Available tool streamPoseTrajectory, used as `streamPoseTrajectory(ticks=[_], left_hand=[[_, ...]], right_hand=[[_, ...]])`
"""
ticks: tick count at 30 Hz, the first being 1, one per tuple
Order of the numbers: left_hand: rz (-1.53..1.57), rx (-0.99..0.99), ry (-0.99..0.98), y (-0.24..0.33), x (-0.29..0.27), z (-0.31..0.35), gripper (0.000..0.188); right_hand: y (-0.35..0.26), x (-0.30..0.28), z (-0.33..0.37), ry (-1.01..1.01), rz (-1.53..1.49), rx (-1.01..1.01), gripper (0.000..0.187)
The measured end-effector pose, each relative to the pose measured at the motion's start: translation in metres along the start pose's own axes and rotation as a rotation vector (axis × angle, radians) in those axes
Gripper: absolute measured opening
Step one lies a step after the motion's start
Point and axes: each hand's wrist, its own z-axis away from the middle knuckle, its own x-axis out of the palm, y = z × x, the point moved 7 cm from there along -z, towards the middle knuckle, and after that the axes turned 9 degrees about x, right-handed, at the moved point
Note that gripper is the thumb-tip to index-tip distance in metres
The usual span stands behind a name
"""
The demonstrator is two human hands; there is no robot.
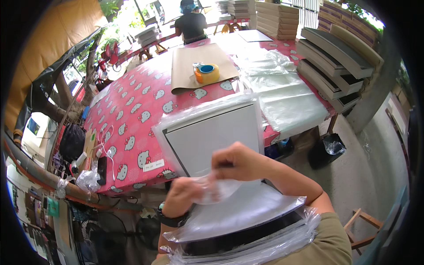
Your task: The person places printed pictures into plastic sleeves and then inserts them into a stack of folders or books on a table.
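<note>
Above a stack held at my torso, both hands work at a piece of clear plastic film (225, 189). My right hand (236, 162) is closed in a pinch on its upper edge. Blurred by motion, my left hand (183, 194) curls its fingers onto the film's left side; a dark band circles that wrist. Below lies a flat, silvery plastic-wrapped panel (240, 216), with a black layer and more crinkled plastic wrapping (265, 247) against my shirt. In front, a white flat panel (216, 137) in clear plastic leans on the table's near edge.
The table has a pink cartoon-print cover (132, 119). On it are brown paper (181, 66), an orange tape roll (206, 74) and clear plastic bags (287, 97). Thick stacked panels (331, 62) stand right. A black bin (327, 152) sits below. A person (191, 24) is at the back.
</note>
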Motion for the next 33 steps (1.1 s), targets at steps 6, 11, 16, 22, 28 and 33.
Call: streamPoseTrajectory(ticks=[6, 11, 16, 22, 28, 33], left_hand=[[0.301, 0.405, 0.67, 0.013, -0.092, 0.033, 0.04], [0.311, 0.181, -0.029, -0.058, -0.058, 0.038, 0.051], [0.745, 0.379, 0.334, -0.009, -0.072, 0.032, 0.059], [0.24, 0.183, 0.47, 0.014, -0.094, 0.016, 0.06], [-1.039, 0.413, 0.709, 0.034, -0.115, -0.036, 0.043], [-1.542, 0.574, 0.649, 0.058, -0.076, -0.034, 0.022]], right_hand=[[0.023, 0.007, 0.042, -0.428, -0.952, -0.225, 0.022], [0.094, -0.058, 0.037, 0.486, -1.697, -0.06, 0.022], [0.11, -0.009, 0.05, -0.087, -0.709, 0.239, 0.013], [0.088, -0.061, 0.058, 0.258, -0.754, 0.178, 0.015], [0.094, -0.113, 0.034, 0.874, 0.466, 0.322, 0.04], [0.079, -0.111, 0.059, 0.856, 0.391, 0.243, 0.027]])
